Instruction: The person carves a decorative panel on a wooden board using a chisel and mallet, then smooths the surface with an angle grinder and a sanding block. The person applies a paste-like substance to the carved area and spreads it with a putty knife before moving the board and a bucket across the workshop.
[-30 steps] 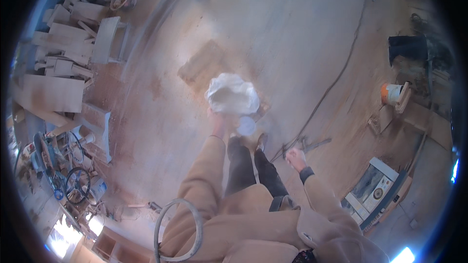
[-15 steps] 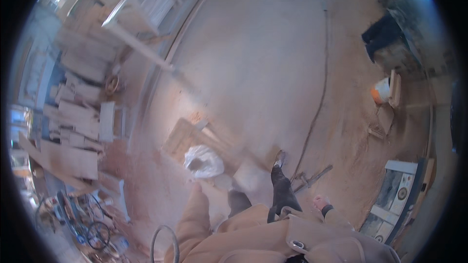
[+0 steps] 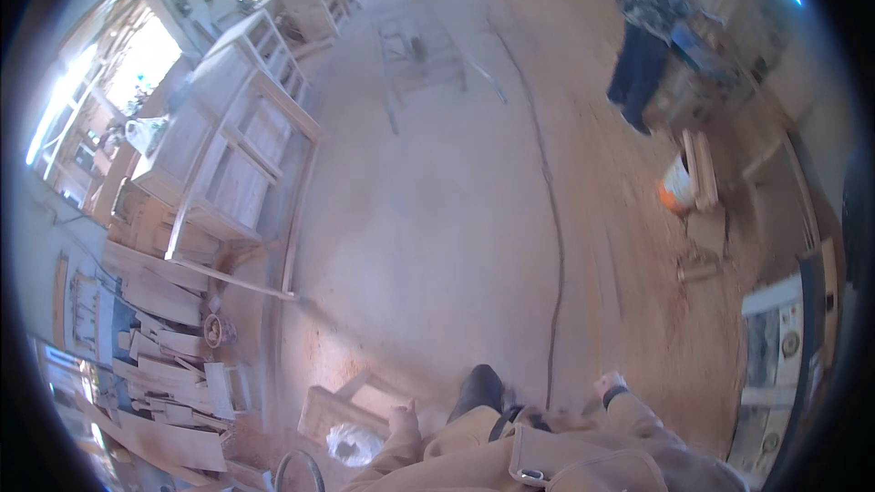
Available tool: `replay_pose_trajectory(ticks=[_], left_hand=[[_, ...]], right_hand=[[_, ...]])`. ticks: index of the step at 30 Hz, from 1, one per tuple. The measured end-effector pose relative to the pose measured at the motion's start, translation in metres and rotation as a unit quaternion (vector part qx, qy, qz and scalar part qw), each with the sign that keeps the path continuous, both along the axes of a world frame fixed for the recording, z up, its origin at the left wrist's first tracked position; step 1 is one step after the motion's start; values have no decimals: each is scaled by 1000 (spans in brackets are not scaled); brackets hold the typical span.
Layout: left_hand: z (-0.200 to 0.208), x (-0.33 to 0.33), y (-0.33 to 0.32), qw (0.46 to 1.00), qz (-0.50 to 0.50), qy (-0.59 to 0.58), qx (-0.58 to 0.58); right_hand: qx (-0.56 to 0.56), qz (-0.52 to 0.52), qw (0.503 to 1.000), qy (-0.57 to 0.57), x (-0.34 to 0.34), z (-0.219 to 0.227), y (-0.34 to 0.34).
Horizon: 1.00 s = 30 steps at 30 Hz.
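My left hand [image 3: 402, 417] hangs low in front of me with its fingers curled, and nothing shows in it. Just beside it are a wooden frame [image 3: 314, 415] on the floor and a white plastic bag [image 3: 355, 445], both a little to its left. My right hand [image 3: 609, 384], with a dark band at the wrist, is held out at my right side. Its fingers look loosely closed, with no object visible. My bent leg [image 3: 478, 389] shows between the two hands.
A dark cable [image 3: 550, 219] runs along the dusty floor. Wooden cabinet frames [image 3: 241, 164] and stacked boards [image 3: 173, 374] line the left. On the right stand a white and orange bucket [image 3: 676, 189], a machine [image 3: 770, 374] and a person [image 3: 638, 46]. A stand [image 3: 419, 59] is ahead.
My view has tilted up, showing more of the room ahead and the person's upper body. The wooden frame and bag now sit lower, closer to me. Both hands remain without a visible object.
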<state>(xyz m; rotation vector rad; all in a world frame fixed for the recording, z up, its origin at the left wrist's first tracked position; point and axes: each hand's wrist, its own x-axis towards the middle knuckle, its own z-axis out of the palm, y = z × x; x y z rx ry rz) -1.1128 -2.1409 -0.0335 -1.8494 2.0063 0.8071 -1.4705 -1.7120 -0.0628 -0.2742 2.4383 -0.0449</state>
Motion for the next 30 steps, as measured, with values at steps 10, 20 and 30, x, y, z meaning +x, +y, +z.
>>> replay_pose_trajectory(ticks=[10, 20, 30], left_hand=[[-15, -227, -210, 885, -422, -118, -159], [55, -579, -337, 995, -87, 8, -43], [-8, -820, -388, 993, -89, 0, -77]], right_hand=[[89, -177, 980, -15, -267, 59, -128], [106, -380, 918, 41, -455, 26, -181], [77, -88, 993, 5, -759, -68, -240]])
